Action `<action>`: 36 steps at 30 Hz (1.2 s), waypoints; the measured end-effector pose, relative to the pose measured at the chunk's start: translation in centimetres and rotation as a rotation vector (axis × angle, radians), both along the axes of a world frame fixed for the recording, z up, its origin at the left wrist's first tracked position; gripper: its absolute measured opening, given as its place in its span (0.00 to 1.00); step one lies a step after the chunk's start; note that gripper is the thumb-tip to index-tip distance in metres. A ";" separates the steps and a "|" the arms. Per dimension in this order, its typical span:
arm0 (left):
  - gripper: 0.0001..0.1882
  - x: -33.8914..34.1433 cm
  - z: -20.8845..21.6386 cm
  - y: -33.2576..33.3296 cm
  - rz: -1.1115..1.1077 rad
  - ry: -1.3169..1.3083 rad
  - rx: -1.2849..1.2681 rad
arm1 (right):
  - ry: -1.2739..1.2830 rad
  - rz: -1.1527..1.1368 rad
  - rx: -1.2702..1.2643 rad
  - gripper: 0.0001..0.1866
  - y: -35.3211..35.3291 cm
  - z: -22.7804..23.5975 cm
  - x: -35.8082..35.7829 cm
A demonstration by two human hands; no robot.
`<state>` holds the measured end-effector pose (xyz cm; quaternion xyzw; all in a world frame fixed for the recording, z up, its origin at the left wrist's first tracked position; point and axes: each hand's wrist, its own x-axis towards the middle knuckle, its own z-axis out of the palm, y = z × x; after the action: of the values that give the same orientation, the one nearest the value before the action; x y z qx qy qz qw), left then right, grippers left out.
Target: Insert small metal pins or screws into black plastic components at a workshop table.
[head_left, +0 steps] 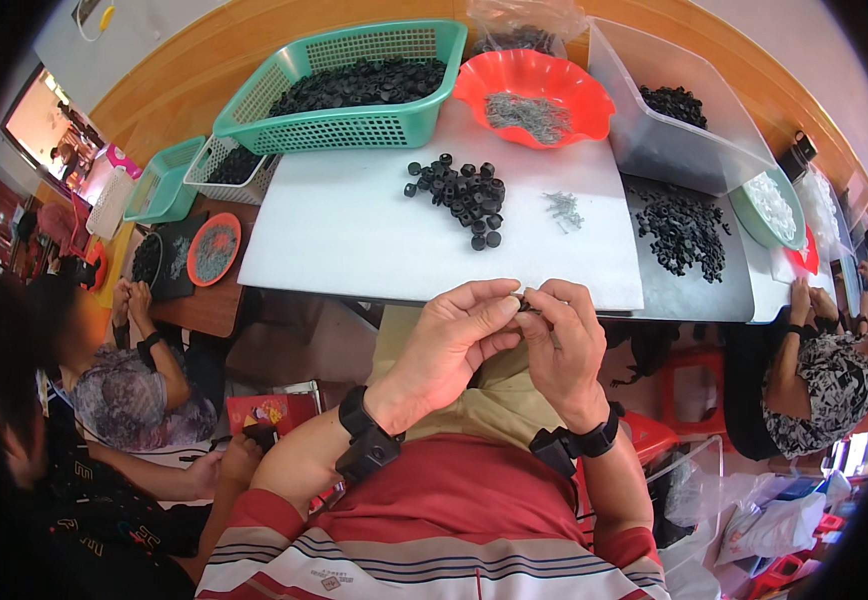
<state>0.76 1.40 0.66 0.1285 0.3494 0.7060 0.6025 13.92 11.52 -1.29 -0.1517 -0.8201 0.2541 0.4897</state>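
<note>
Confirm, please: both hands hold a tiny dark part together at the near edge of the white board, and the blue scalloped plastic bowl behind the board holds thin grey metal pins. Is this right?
Not quite. In the head view, the scalloped plastic bowl holding the thin grey metal pins is red-orange, not blue. The rest stands: the left hand and right hand pinch a tiny dark part together at the near edge of the white board.

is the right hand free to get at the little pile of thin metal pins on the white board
Probably not yet: the right hand and left hand together pinch a small dark part. The pile of thin metal pins lies unobstructed.
</note>
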 end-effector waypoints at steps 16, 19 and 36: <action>0.12 -4.4 -1.0 2.3 0.486 1.766 0.038 | 0.149 -0.010 -0.224 0.10 0.1 -0.8 0.2; 0.11 -4.7 -1.1 3.1 0.483 1.894 -0.025 | 0.171 0.010 -0.260 0.10 0.2 -0.9 0.4; 0.05 -4.9 0.0 2.3 0.325 1.397 0.029 | 0.228 0.060 -0.376 0.09 0.6 -0.9 0.6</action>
<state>-4.19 3.74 0.68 0.5046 0.6589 0.5441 0.1233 14.57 12.17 -2.23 -0.1864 -0.7016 0.4325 0.5347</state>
